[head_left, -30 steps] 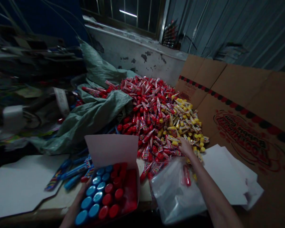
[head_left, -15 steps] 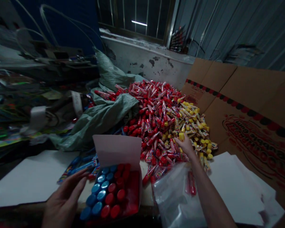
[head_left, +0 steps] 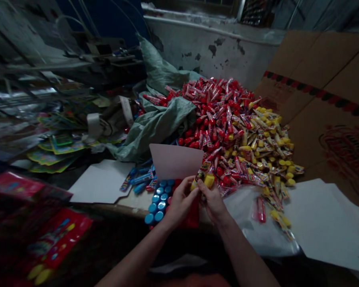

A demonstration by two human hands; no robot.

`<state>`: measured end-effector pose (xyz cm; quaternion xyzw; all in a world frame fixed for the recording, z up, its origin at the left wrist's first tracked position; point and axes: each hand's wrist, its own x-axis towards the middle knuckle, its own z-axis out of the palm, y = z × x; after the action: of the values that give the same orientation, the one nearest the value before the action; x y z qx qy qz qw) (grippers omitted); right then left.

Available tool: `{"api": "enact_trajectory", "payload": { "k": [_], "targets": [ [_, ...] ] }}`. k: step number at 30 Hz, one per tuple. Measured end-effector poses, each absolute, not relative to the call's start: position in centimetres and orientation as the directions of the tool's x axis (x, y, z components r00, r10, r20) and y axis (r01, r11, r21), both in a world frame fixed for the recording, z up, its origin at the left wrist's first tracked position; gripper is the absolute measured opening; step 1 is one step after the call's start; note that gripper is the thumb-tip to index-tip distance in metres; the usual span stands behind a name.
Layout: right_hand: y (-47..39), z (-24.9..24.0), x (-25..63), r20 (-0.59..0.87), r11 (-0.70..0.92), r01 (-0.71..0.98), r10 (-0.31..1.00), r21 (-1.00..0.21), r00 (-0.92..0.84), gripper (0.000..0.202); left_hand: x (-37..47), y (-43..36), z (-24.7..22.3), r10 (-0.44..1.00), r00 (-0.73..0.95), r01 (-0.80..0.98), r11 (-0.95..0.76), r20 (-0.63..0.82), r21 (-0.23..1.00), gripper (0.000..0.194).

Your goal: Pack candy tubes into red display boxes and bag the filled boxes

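My left hand (head_left: 182, 197) and my right hand (head_left: 212, 197) meet above an open box (head_left: 176, 161) with a raised white flap. Between their fingers are yellow-capped tubes (head_left: 208, 181), with both hands closed on them. Blue-capped tubes (head_left: 159, 203) stand upright in the left part of the box. Its red-capped tubes are mostly hidden by my left hand. Behind the box lies a heap of red-capped tubes (head_left: 215, 103), with yellow-capped tubes (head_left: 269, 139) on its right side.
A green sack (head_left: 164, 119) lies left of the heap. White sheets (head_left: 101, 183) are at the left, more sheets (head_left: 329, 219) at the right. A plastic bag (head_left: 248, 211) holds a red tube. A cardboard carton (head_left: 311, 87) stands right; printed red boxes (head_left: 60, 239) are lower left.
My right hand has come from the yellow-capped tubes to the box, and my left hand has moved over it to meet the right. The view has shifted down and left.
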<state>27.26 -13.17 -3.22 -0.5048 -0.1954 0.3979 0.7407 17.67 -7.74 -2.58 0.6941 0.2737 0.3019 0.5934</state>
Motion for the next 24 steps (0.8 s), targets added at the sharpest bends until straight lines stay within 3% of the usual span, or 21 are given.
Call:
{"api": "enact_trajectory", "payload": {
  "k": [3, 6, 9, 12, 18, 24],
  "targets": [
    [-13.8, -3.8, 29.3, -0.029, 0.103, -0.147, 0.718, -0.984, 0.696, 0.04, 15.9, -5.0, -1.5, 0.69, 0.694, 0.158, -0.42, 0.202, 0.894, 0.038],
    [-15.4, -4.7, 31.6, 0.055, -0.046, 0.108, 0.632, -0.993, 0.773, 0.036, 15.1, -2.4, 0.0, 0.542, 0.825, 0.343, -0.706, 0.16, 0.62, 0.033],
    [-17.1, -5.8, 32.5, 0.058, -0.133, 0.185, 0.641, -0.974, 0.765, 0.037, 16.0, -1.1, 0.7, 0.383, 0.924, 0.36, -0.881, 0.018, 0.306, 0.021],
    [-18.3, -6.8, 32.2, 0.006, -0.223, 0.182, 0.615, -0.958, 0.789, 0.039, 18.3, -0.7, 0.0, 0.265, 0.963, 0.271, -0.951, -0.059, 0.151, 0.016],
    [-19.5, -7.2, 31.0, -0.044, -0.272, 0.148, 0.592, -0.951, 0.805, 0.048, 21.5, -0.1, -2.8, 0.017, 0.995, 0.032, -0.986, -0.094, 0.161, 0.02],
    [-20.0, -7.2, 30.3, -0.067, -0.197, 0.094, 0.68, -0.976, 0.731, 0.049, 21.4, 0.3, -3.5, 0.005, 0.992, 0.04, -0.957, -0.122, 0.287, 0.026]
  ]
}}
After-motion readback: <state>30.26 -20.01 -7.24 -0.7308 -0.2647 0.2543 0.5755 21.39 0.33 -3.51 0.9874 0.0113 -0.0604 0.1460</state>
